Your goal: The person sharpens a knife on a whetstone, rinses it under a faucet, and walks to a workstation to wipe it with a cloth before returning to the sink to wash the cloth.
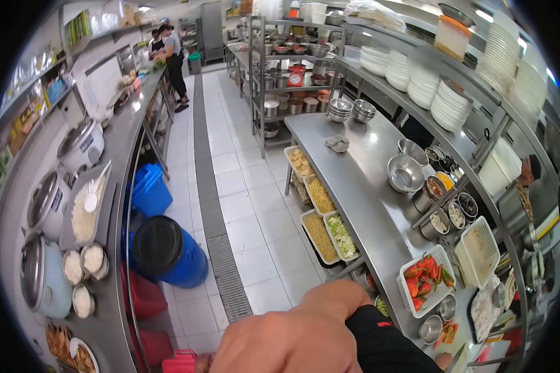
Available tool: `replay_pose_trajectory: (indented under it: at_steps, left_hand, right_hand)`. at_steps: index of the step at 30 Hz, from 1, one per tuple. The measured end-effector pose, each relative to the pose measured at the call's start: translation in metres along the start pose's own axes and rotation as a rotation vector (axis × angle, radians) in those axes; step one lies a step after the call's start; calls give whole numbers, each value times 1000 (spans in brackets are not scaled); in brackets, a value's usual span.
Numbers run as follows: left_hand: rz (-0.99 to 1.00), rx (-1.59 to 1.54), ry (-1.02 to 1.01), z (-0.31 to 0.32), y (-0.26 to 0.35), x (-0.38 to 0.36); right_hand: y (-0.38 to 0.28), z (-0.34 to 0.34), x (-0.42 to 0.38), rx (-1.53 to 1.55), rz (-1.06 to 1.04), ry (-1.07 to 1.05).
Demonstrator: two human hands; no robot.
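Note:
Close to the camera at the bottom edge, my right hand (292, 339) reaches left from a black sleeve (379, 339). Only its back and wrist show; the fingers are cut off by the frame edge, so I cannot tell what it holds. A pink-red object (180, 362) lies just left of it at the bottom. My left hand is out of view. To the right of the hand, the steel counter (354, 186) carries a white basket of cut red peppers (424, 280) and trays of chopped food (330, 230).
A floor drain (214, 236) runs down the tiled aisle. Blue bins (168, 252) stand under the left counter, which carries rice cookers (46, 202). Steel bowls (404, 173) and stacked white plates (448, 105) are on the right. Two people (171, 59) stand far back.

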State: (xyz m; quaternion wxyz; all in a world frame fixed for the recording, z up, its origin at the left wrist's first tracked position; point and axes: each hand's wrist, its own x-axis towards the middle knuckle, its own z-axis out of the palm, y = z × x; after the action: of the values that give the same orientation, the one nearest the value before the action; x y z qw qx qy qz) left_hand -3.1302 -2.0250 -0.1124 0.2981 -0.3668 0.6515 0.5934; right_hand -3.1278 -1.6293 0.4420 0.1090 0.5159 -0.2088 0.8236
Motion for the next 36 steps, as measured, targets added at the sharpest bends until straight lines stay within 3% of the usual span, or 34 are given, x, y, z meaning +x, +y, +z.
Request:
replay_pose_trajectory:
  at_steps: [1,3,4,9,11,12,15,16,17,19,20,21,23,24,25,27,31,36]
  left_hand:
    - [-30,4,-1,-6,-14,-7]
    - [-86,35,-19,-16,-35,-14]
    - [-108,34,-24,-22,-47,-17]
    - [-163,-158,74,-65,-120,-43]
    - [-134,-217,156,-79,-174,-40]
    - [-99,-211,208,-83,-204,-39]
    - [-159,-259,368,-73,-234,-89]
    - [-170,-296,400,-68,-239,-109]
    - [-184,-329,426,-60,-254,-126]
    - [-224,-456,484,-43,-274,-151]
    - [-182,-547,480,-36,-298,-158]
    - [-141,-636,480,-24,-324,-168]
    - [-160,-766,541,8,-349,-191]
    - [-367,-649,538,17,-345,-199]
    - [-286,-675,575,38,-326,-228]
    - [-339,-667,587,63,-342,-241]
    - [-375,-793,591,86,-365,-242]
    - [-240,-887,717,59,-364,-212]
  right_hand:
    - [19,1,2,5,14,24]
    - [68,0,7,262,-393,-251]
    - [71,6,4,265,-381,-234]
    - [87,48,-16,264,-408,531]
    - [89,8,-4,237,-82,130]
    - [98,8,-3,191,-120,91]
    - [123,9,-22,430,70,45]
    - [110,20,-60,476,363,270]
    - [123,24,-49,501,402,279]
    - [163,31,-23,330,36,77]
    - [172,17,-45,497,325,-68]
    - [178,15,-41,547,369,-79]
    - [191,6,-22,635,538,-463]
    - [198,6,-19,674,603,-659]
    - [202,15,-30,715,627,-667]
    - [202,38,-62,668,326,-173]
    - [219,53,-75,720,321,-186]
    - [237,83,-93,727,492,-98]
